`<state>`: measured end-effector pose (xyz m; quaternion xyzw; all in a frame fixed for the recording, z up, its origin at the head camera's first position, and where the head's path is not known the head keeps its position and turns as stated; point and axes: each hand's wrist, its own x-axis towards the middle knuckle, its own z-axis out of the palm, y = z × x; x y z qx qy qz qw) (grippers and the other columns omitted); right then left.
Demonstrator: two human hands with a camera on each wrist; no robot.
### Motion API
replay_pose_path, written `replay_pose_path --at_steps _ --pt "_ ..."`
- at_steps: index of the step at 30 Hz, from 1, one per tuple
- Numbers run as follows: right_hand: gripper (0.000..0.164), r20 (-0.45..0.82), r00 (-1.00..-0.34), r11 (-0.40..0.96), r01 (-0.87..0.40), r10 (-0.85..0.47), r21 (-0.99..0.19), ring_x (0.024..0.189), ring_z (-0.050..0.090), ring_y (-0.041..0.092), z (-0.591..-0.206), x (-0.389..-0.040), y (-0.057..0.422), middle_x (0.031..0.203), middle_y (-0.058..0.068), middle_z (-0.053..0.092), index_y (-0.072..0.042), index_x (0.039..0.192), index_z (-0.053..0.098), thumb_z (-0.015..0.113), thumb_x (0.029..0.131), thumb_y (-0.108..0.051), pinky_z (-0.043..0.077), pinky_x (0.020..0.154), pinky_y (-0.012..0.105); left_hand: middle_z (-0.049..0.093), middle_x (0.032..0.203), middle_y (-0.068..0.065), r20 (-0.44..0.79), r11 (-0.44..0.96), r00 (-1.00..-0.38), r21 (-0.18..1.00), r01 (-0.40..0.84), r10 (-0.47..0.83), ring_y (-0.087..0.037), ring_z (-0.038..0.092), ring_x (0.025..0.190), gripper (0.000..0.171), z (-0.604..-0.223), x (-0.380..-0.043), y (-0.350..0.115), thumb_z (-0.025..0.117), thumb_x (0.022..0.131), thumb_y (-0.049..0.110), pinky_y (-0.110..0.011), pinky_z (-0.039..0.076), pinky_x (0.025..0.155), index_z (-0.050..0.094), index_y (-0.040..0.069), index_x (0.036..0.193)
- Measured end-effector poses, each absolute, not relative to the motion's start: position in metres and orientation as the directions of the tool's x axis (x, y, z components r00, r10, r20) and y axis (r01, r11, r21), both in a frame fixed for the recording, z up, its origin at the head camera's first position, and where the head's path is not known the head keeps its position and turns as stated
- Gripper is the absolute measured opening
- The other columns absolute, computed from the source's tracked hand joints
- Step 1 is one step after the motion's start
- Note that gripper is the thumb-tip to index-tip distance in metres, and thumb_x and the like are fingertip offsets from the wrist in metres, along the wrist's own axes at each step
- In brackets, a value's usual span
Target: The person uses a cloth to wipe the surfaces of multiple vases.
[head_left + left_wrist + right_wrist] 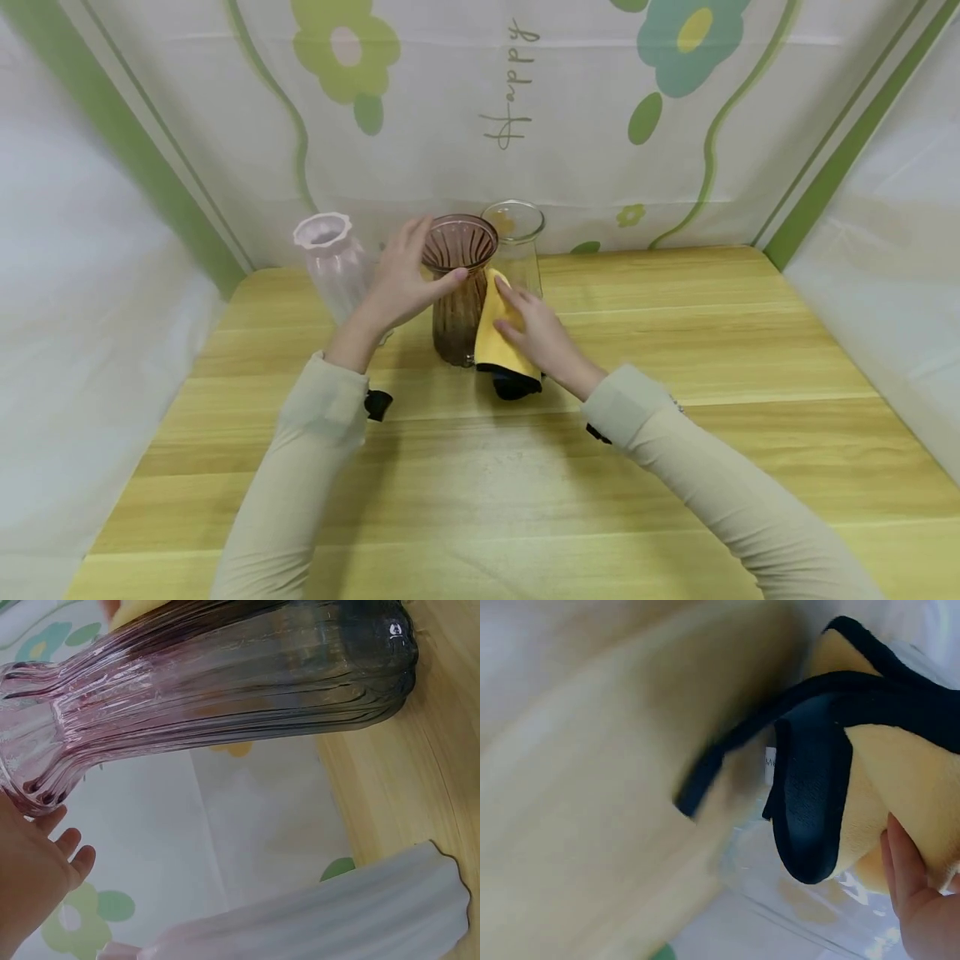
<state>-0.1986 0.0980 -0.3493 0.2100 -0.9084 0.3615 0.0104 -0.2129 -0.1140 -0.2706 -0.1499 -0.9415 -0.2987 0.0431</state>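
Observation:
A purple-brown ribbed glass vase with a flared rim stands upright on the table. My left hand holds it by the rim, thumb across the front and fingers at the far left side. In the left wrist view, those fingertips show right at the rim of the vase. My right hand grips a yellow cloth with black edging against the vase's right side. Seen from the right wrist, the cloth hangs folded, its dark underside showing and the thumb pressing into it.
Left of the purple-brown vase stands a pale pink-white vase with a scalloped rim, partly behind my left hand. A clear glass vase stands behind the cloth. The wooden table ends at a flower-printed curtain, with white curtains at both sides.

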Motion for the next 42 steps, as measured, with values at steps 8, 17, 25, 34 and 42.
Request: replay_pose_path --at_steps 8,17,25,34,42 --pt "0.062 0.104 -0.914 0.733 -0.380 -0.393 -0.564 0.125 0.050 0.042 -0.373 -0.199 0.107 0.145 0.026 0.041 -0.015 0.151 0.029 0.057 0.096 -0.020 0.044 0.104 0.052 0.016 0.157 -0.017 0.175 0.793 -0.965 0.550 0.262 0.197 -0.036 0.017 0.145 0.098 -0.269 -0.211 -0.109 0.062 0.082 0.057 -0.061 0.022 0.115 0.015 0.011 0.154" --pt "0.058 0.269 -0.893 0.592 -0.442 -0.361 -0.674 0.138 0.038 0.036 -0.345 -0.200 0.100 0.150 0.017 0.039 -0.008 0.149 0.032 0.056 0.096 -0.019 0.032 0.115 0.050 0.020 0.158 -0.017 0.181 0.815 -0.958 0.505 0.285 0.223 -0.038 0.017 0.145 0.090 -0.266 -0.210 -0.112 0.060 0.085 0.051 -0.063 0.017 0.116 0.017 0.009 0.153" --pt "0.061 0.347 -0.878 0.529 -0.476 -0.330 -0.703 0.136 0.042 0.034 -0.332 -0.201 0.095 0.149 0.017 0.041 -0.009 0.149 0.031 0.057 0.095 -0.018 0.035 0.114 0.047 0.017 0.159 -0.016 0.172 0.802 -0.946 0.502 0.324 0.275 -0.039 0.015 0.146 0.090 -0.265 -0.212 -0.115 0.058 0.085 0.049 -0.063 0.014 0.116 0.015 0.008 0.154" --pt "0.062 0.177 -0.912 0.633 -0.387 -0.369 -0.670 0.135 0.039 0.040 -0.354 -0.199 0.101 0.148 0.023 0.038 -0.012 0.150 0.029 0.058 0.095 -0.019 0.036 0.111 0.052 0.015 0.159 -0.016 0.172 0.802 -0.955 0.520 0.295 0.239 -0.037 0.016 0.146 0.098 -0.267 -0.211 -0.111 0.062 0.083 0.056 -0.061 0.016 0.117 0.013 0.010 0.154" --pt "0.059 0.106 -0.914 0.716 -0.376 -0.392 -0.588 0.130 0.044 0.041 -0.376 -0.198 0.111 0.146 0.025 0.040 -0.013 0.150 0.031 0.056 0.097 -0.018 0.041 0.107 0.053 0.020 0.156 -0.020 0.210 0.826 -0.958 0.491 0.277 0.196 -0.038 0.020 0.144 0.097 -0.268 -0.210 -0.107 0.062 0.083 0.057 -0.059 0.019 0.117 0.017 0.007 0.153"
